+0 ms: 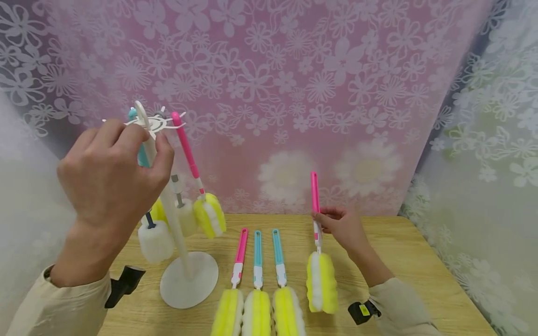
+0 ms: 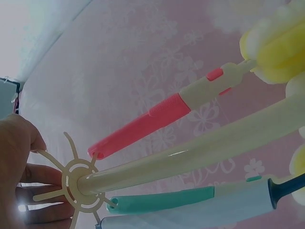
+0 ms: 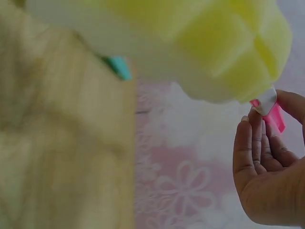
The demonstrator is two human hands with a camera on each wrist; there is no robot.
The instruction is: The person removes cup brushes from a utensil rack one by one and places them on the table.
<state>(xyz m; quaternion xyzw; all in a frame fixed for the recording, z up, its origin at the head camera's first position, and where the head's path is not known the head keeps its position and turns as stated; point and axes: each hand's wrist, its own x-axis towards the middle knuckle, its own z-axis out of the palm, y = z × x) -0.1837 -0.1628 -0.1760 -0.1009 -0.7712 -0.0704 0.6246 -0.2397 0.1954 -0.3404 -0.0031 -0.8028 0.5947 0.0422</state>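
Before a flowered pink curtain [image 1: 286, 93], the left hand [image 1: 111, 172] gripped the white rack [image 1: 185, 294] atop the wooden table [image 1: 414, 256]; the right hand [image 1: 342, 227] pinched a pink-handled brush [image 1: 322, 282] toward the surface's right edge.

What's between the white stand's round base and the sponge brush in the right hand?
In the head view, a pink-handled sponge brush and two blue-handled sponge brushes lie there on the wooden table.

A wood-grained tabletop [image 1: 424, 270] lies before a pink backdrop [image 1: 260, 154] patterned with white flowers [image 1: 344, 58], two large pale daisies [image 1: 286, 175] showing low on it, while a whitish, flower-printed sheet [image 1: 483, 210] hangs along the right side.
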